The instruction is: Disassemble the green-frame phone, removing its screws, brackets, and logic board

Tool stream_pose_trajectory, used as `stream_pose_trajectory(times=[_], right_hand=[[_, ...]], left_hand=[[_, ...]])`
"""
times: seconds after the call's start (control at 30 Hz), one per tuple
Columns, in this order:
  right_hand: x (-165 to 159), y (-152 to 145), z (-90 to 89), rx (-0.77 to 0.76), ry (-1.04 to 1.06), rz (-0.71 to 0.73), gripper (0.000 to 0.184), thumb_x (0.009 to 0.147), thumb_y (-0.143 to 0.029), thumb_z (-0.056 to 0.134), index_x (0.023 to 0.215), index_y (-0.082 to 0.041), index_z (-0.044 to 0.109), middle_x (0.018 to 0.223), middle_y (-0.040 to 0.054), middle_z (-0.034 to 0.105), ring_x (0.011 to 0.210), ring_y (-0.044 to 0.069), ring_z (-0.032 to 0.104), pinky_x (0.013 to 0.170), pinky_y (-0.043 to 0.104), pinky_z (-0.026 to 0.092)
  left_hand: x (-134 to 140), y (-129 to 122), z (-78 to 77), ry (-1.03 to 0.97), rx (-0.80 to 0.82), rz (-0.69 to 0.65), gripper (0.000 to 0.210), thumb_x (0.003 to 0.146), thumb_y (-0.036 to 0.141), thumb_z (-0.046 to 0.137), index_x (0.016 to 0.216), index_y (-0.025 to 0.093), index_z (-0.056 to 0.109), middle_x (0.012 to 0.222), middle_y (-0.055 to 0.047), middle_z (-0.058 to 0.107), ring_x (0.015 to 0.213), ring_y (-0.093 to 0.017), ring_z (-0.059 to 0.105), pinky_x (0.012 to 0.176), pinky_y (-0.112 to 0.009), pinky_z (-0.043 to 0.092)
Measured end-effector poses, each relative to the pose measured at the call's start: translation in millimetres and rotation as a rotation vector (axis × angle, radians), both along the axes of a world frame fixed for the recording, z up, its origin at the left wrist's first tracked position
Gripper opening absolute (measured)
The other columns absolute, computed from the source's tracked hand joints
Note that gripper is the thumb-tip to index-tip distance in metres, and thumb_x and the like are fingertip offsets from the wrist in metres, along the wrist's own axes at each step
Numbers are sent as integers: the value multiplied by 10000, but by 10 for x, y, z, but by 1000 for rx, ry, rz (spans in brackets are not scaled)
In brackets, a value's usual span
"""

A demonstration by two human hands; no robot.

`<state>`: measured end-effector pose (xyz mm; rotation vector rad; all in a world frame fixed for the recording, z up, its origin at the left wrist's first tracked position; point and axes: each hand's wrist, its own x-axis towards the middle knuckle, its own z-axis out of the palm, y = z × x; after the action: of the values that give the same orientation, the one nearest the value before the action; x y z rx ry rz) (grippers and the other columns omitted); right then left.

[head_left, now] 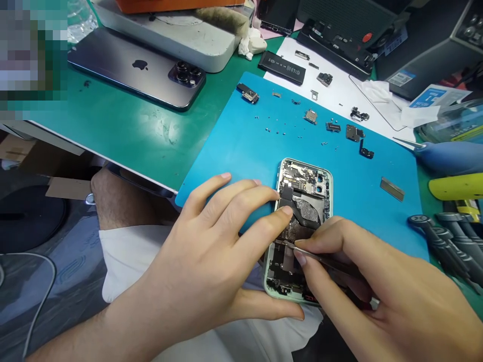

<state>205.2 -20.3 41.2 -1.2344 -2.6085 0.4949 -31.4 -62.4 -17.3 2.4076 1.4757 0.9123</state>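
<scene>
An opened phone (307,186) with a pale green frame lies tilted across the near edge of the blue mat, its inner parts bare. My left hand (222,241) steadies it: the thumb lies along the bottom end, the index fingertip rests inside, and other fingertips meet the left rim. Pinched in my right hand (362,261) is a thin metal tool, apparently tweezers (313,255), mostly covered by the fingers. Its tip touches the lower middle of the phone's interior, near a flat cable. Whether the tip grips anything is too small to tell.
Tiny screws and small phone parts (311,116) lie on the blue mat (234,136). Behind are a black battery (282,67) and white paper. A dark phone (139,65) lies left on the green table. Screwdrivers (453,241) and a blue-handled pointed tool (445,156) are at right.
</scene>
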Motion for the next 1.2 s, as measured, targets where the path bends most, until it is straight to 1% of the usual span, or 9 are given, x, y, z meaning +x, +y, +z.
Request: stream_pose_trajectory(times=[0.13, 0.23, 0.3, 0.4, 0.53, 0.7, 0.9, 1.2], right_hand=[[10, -9, -10, -16, 15, -17, 101, 1098, -258, 603, 1026, -326, 583, 715, -54, 715, 593, 181, 751, 513, 272, 512], [0, -20, -16, 11, 12, -38, 78, 1100, -262, 600, 1052, -323, 592, 752, -51, 736, 566, 173, 731, 486, 277, 489], [-9, -29, -13, 4, 2, -45, 76, 1100, -257, 607, 1063, -323, 595, 774, -57, 743, 562, 158, 724, 480, 269, 481], [-13, -34, -4, -21, 5, -45, 90, 1101, -249, 603, 1049, -320, 582, 759, -62, 729, 568, 150, 727, 496, 262, 492], [-25, -16, 8, -5, 2, -38, 107, 1106, -244, 579, 1028, -314, 566, 756, -50, 736, 583, 162, 741, 483, 274, 488], [-53, 13, 35, 9, -13, -21, 112, 1100, -237, 558, 1019, -314, 564, 770, -50, 743, 571, 158, 731, 444, 271, 469], [-56, 3, 32, -17, -4, -21, 133, 1101, -218, 553, 1003, -307, 563, 780, -56, 722, 579, 144, 708, 459, 264, 468], [-67, -12, 53, -59, 28, -48, 153, 1106, -209, 556, 982, -297, 576, 793, -61, 705, 571, 122, 665, 483, 260, 465]], left_hand=[[5, 7, -2, -5, 2, 3, 826, 1025, 810, 756, 1531, 162, 672, 1564, -163, 721, 1578, -300, 565, 1455, -500, 249], [5, 0, 2, -8, 4, 4, 812, 1030, 803, 757, 1522, 161, 678, 1565, -165, 721, 1576, -300, 567, 1454, -498, 249], [4, -2, 4, -5, 6, 3, 811, 1033, 803, 752, 1524, 162, 675, 1561, -166, 722, 1571, -300, 570, 1452, -496, 250], [8, 7, 0, 0, -4, 4, 806, 1038, 801, 747, 1529, 166, 672, 1560, -165, 720, 1574, -298, 567, 1451, -492, 248], [10, 11, -4, -6, -1, 7, 812, 1028, 803, 759, 1524, 165, 673, 1553, -162, 722, 1574, -295, 568, 1454, -487, 243], [0, -8, 9, -11, -11, 1, 772, 1055, 765, 755, 1535, 166, 670, 1561, -160, 717, 1580, -298, 570, 1455, -487, 238], [4, 1, 21, -11, -17, 5, 733, 1066, 745, 754, 1515, 171, 677, 1551, -156, 717, 1576, -298, 580, 1455, -476, 233], [10, -6, 12, -8, -6, 4, 739, 1066, 743, 758, 1528, 175, 665, 1566, -159, 715, 1577, -303, 579, 1454, -485, 245]])
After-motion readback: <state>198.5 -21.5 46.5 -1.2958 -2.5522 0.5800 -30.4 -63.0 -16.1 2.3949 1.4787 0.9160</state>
